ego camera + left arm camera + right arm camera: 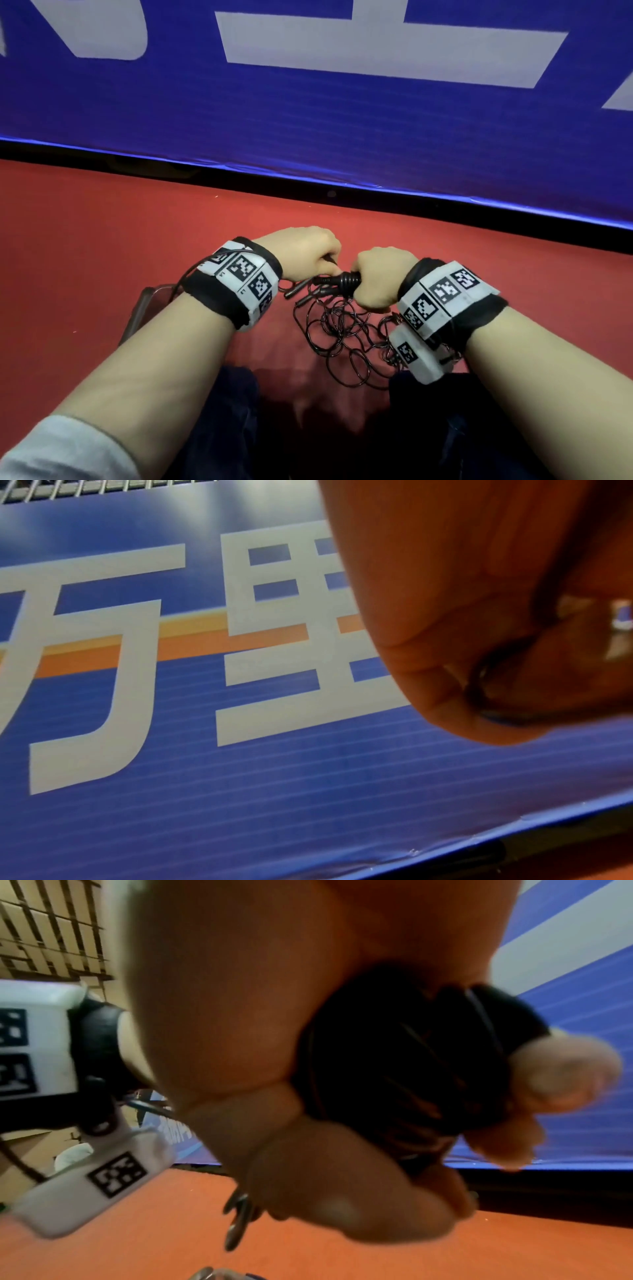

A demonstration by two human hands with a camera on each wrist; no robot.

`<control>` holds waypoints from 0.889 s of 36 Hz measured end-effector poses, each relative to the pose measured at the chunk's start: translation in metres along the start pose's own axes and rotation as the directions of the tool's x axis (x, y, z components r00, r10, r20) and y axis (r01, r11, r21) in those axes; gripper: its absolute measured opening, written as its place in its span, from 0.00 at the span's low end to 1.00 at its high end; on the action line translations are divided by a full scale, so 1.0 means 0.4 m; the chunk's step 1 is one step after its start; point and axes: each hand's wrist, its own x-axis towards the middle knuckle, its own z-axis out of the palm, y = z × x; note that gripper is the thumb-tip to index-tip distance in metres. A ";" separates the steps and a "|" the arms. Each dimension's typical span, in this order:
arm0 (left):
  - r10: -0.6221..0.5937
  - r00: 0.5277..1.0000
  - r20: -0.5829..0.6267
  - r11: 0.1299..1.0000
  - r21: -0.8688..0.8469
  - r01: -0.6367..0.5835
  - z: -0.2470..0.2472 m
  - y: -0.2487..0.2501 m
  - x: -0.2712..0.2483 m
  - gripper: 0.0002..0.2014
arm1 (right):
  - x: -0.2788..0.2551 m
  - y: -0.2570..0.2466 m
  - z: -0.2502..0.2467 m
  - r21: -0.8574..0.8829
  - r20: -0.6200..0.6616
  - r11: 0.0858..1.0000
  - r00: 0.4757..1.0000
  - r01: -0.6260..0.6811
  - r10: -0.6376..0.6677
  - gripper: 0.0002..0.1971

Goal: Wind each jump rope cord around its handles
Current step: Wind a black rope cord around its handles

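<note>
Black handles (342,281), partly wound, sit clenched in the right hand (380,277); the left hand (308,253) pinches the cord (479,691) above loose coils (342,339) on red floor (102,246).

Red floor bounded by a blue printed banner

The red floor (102,240) is met by a blue banner (342,113) with large white characters and an orange stripe, edged below by a black strip (445,214). A metal grille (85,488) is seen above the banner.
</note>
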 end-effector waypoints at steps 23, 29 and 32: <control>-0.286 0.914 -0.287 0.535 -0.839 -0.096 0.008 0.001 0.020 0.08 | 0.018 0.083 -0.048 0.985 -0.125 0.132 0.982 0.106 0.140 0.10; -0.074 0.977 -0.199 0.085 -0.978 -0.193 -0.007 0.004 0.011 0.27 | -0.019 0.079 -0.054 0.983 -0.176 -0.086 0.952 0.159 -0.252 0.19; 0.040 0.967 -0.251 0.053 -0.966 -0.253 -0.014 -0.007 0.013 0.35 | -0.027 0.071 -0.058 0.982 -0.156 -0.167 0.892 0.092 -0.424 0.21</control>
